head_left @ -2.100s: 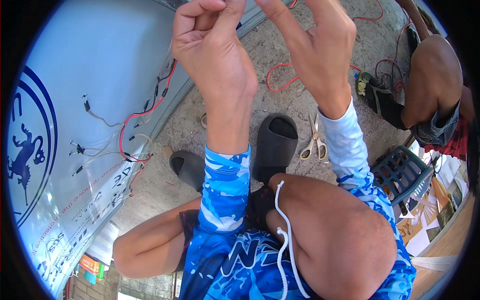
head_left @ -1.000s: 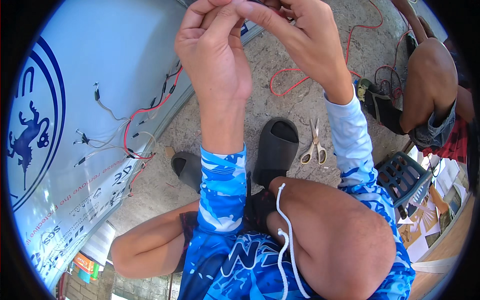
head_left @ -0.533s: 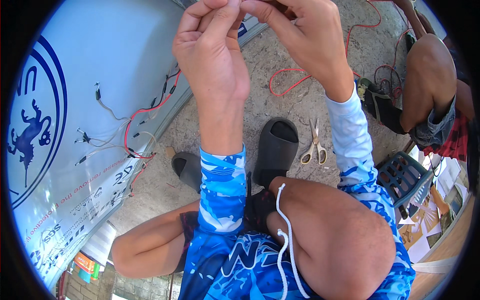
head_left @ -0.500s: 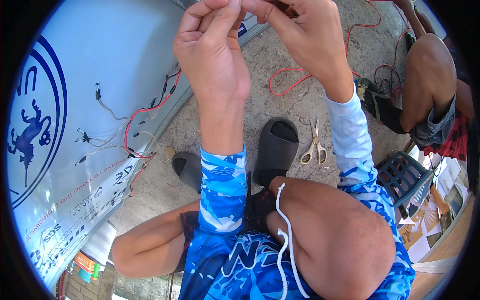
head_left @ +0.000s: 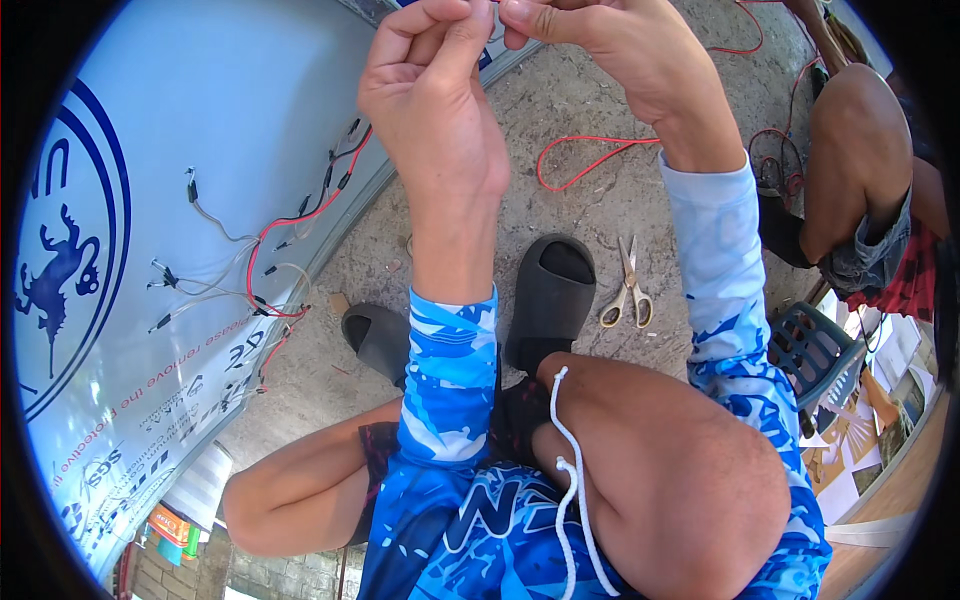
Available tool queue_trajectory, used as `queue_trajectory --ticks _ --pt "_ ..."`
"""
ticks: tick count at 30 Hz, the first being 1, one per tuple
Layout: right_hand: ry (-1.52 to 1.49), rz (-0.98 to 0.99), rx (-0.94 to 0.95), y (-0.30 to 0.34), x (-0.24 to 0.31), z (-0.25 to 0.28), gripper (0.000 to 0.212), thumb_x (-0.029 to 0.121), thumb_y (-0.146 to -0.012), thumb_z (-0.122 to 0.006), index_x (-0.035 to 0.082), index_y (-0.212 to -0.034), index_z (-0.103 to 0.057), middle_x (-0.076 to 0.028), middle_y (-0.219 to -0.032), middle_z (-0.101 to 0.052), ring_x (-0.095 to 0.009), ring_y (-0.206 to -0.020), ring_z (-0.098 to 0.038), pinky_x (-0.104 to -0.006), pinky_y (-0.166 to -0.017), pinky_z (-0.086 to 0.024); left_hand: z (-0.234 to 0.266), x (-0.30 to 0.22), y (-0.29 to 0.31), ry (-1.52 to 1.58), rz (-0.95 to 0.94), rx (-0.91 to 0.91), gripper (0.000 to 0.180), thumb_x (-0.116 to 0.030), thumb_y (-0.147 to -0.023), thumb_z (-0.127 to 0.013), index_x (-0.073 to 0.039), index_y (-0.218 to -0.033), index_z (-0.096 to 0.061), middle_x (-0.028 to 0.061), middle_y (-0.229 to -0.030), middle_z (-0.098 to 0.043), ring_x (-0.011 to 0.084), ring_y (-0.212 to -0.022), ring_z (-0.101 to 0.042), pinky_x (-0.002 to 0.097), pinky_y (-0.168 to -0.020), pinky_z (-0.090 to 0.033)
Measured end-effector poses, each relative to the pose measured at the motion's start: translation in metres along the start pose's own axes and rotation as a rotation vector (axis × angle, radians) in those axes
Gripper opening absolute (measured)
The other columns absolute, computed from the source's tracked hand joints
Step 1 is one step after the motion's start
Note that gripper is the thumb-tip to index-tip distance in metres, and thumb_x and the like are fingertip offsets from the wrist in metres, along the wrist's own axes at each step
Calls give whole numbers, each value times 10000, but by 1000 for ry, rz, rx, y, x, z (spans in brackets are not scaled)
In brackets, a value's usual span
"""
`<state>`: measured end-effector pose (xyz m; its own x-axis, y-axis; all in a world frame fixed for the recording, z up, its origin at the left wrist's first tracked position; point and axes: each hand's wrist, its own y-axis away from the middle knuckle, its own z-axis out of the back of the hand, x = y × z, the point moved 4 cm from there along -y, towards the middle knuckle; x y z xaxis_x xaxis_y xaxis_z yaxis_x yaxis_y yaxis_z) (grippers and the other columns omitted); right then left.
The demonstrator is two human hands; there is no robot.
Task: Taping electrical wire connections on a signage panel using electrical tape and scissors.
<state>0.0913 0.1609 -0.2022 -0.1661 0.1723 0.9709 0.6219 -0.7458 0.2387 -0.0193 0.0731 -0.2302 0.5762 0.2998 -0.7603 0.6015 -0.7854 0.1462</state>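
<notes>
Between left hand (head_left: 435, 115) and right hand (head_left: 645, 70), a red sliver (head_left: 496, 2) (mostly hidden)

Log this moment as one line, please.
left hand: at frame top, grip partly cut off | right hand: close beside it, grip unclear | scissors: on floor, untouched | red wire: along pale panel

A small red piece (head_left: 496, 2), mostly hidden, sits between the pinched fingertips of the left hand (head_left: 437, 115) and right hand (head_left: 645, 75) at the top edge.
</notes>
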Motion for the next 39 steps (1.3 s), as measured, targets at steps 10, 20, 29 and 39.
queue_trajectory --ticks 10,20,29,39 --pt "-99 -12 -122 15 -12 29 389 256 -1047 -583 -113 -1066 -702 -117 -902 -738 -151 -846 -696 -280 -806 -545 10 -50 115 -280 258 272 147 -31 -939 -675 27 -1071 -651 120 -1123 -682 165 -1007 -631 308 -883 -503" --pt "137 89 -73 25 -11 29 264 114 -1008 -587 -115 -1083 -695 -109 -955 -745 -172 -900 -678 -297 -806 -534 6 -126 175 -223 -44 763 432 -271 -825 -840 79 -1024 -684 186 -923 -697 315 -803 -697 380 -679 -560" --pt "791 141 -325 6 -12 25 158 84 -827 -697 -52 -899 -733 -238 -738 -682 -321 -676 -693 -395 -622 -507 17 -137 179 -398 -111 423 464 -261 -887 -762 143 -1068 -623 290 -985 -653 356 -874 -661 396 -759 -537" --pt "720 215 -323 11 -24 15 200 117 -890 -697 -46 -996 -743 -210 -859 -734 -293 -828 -735 -379 -714 -555 33 -143 174 -509 63 448 260 -68 -822 -744 115 -997 -685 247 -948 -685 321 -858 -670 374 -777 -533"
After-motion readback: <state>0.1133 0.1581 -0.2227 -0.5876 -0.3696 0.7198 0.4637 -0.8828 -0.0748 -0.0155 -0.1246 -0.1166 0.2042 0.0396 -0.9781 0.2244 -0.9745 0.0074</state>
